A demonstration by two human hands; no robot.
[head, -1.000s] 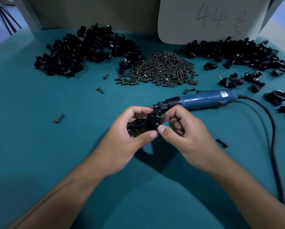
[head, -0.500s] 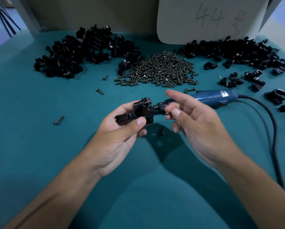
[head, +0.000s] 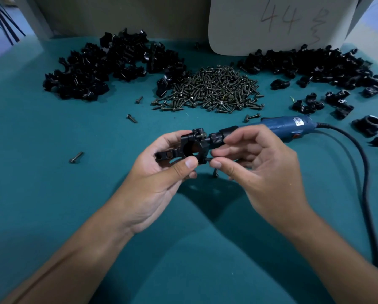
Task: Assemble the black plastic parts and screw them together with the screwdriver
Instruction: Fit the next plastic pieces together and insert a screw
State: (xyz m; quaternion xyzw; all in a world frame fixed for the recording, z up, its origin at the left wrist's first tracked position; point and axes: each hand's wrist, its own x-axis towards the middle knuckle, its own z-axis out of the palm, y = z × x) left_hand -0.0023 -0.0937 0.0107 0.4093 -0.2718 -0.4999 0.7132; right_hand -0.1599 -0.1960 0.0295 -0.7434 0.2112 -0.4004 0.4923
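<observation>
Fingers of my left hand (head: 161, 172) grip the black clamp (head: 190, 148) above the green table (head: 52, 194). My right hand (head: 256, 163) seems to pinch 1 screw (head: 208, 159) against it. Behind lie the blue screwdriver (head: 280, 126) and the screw pile (head: 212, 91).

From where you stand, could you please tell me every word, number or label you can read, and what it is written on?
"44": handwritten on the pale board leaning at the back of the table.
Scrawl to the right of the "44": not legible.
White sticker on the blue screwdriver: print too small to read.
</observation>
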